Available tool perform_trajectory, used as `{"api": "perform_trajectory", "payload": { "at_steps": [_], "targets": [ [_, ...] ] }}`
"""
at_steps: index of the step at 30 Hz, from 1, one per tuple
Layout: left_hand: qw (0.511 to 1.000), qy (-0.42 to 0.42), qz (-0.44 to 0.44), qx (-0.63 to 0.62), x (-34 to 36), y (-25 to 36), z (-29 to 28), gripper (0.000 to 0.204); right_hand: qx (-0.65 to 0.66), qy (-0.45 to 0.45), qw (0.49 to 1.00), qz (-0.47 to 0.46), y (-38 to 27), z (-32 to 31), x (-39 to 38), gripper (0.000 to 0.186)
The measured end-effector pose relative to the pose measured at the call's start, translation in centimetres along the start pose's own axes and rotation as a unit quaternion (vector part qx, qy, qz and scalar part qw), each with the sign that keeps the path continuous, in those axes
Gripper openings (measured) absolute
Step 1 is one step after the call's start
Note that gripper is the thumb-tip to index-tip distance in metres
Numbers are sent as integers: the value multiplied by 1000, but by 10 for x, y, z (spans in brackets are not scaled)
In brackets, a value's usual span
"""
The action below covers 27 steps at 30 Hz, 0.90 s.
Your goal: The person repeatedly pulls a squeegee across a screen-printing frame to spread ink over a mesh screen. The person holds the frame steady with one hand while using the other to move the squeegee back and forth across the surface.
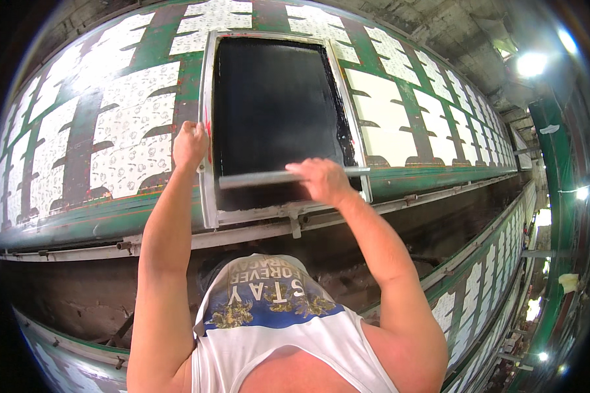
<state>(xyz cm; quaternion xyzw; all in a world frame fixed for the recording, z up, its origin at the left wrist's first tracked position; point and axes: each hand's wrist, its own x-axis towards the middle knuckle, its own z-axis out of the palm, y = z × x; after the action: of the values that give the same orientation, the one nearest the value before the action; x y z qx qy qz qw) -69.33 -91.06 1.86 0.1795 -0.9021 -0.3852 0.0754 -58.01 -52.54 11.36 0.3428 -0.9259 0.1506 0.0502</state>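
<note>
A screen-printing frame [209, 75] with pale metal sides lies on the long green table in front of me. Black covers its mesh [272, 105], glossy along the right inner edge. On the frame's left side, my left hand [190, 145] is closed around the rail. My right hand [324, 181] grips a long, narrow squeegee [252, 179] near its right part. The squeegee lies crosswise over the near end of the screen, its right end reaching over the frame's side. Whatever is under the screen is hidden.
White cut pieces with small printed figures [134, 131] lie left of the frame; plain-looking pale pieces [381, 121] lie right. A metal rail [255, 234] runs along the table's near edge. Behind me to the right, another table [469, 295] carries more pieces.
</note>
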Motion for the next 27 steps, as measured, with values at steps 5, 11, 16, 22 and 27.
{"api": "perform_trajectory", "payload": {
  "at_steps": [5, 11, 16, 22, 27],
  "targets": [
    [999, -19, -16, -46, 5, -14, 5, 35, 139, -165, 965, 146, 32, -18, 29, 53],
    [999, -3, 3, -37, 11, -19, 10, 42, 152, -256, 944, 141, 45, -3, 48, 59],
    [999, -15, -6, -32, 10, -19, 8, 54, 191, -303, 925, 124, 53, 11, 60, 59],
    [999, -13, -21, -26, 4, -7, 0, 57, 301, -368, 873, 110, 76, 25, 76, 59],
    [1000, 0, -7, -26, -2, -6, 1, 54, 361, -428, 821, 110, 110, 39, 96, 56]
  ]
}}
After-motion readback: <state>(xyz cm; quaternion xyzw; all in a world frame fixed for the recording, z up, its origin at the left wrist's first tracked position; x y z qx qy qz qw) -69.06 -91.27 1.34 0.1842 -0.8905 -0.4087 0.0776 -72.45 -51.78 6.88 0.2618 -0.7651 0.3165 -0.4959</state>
